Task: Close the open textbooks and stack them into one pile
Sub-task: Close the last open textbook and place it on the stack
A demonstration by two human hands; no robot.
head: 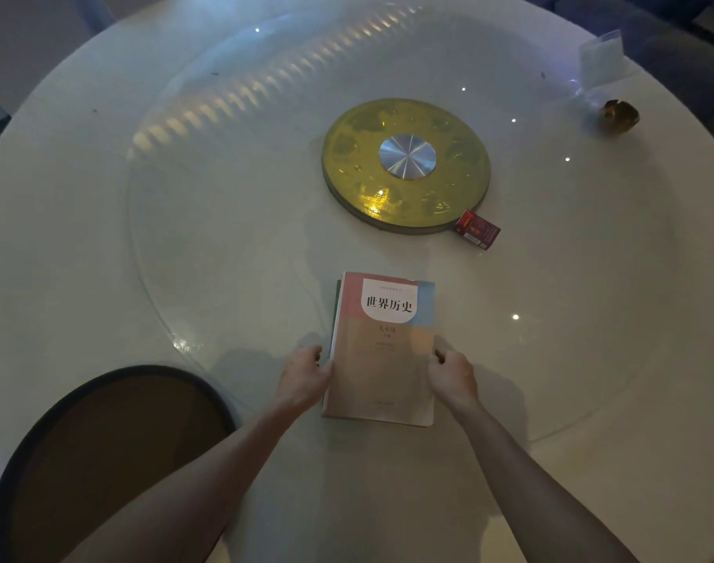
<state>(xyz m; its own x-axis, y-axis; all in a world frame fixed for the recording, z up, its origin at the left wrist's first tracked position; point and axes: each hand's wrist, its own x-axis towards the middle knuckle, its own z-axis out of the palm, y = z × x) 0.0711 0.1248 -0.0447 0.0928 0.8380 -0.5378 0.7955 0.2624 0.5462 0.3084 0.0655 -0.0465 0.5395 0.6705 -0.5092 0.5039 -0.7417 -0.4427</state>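
Stool seat (pixel 103 461) nearest — closed textbooks (pixel 383 347) being gripped.
Pile titled 世界历史 is being pinched at its side edges by left hand (pixel 304 377) and right hand (pixel 452 377) — red packet (pixel 478 229) beyond.

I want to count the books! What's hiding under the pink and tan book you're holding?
Under the top book, edges of at least one more closed book peek out along its left side. The covers underneath are hidden, so an exact count isn't possible.

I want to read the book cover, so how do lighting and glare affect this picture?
Head view: dim overall; streaked glare on the glass turntable far from the top textbook, whose large title stays legible, small print blurred; wide-angle bends the table edge.
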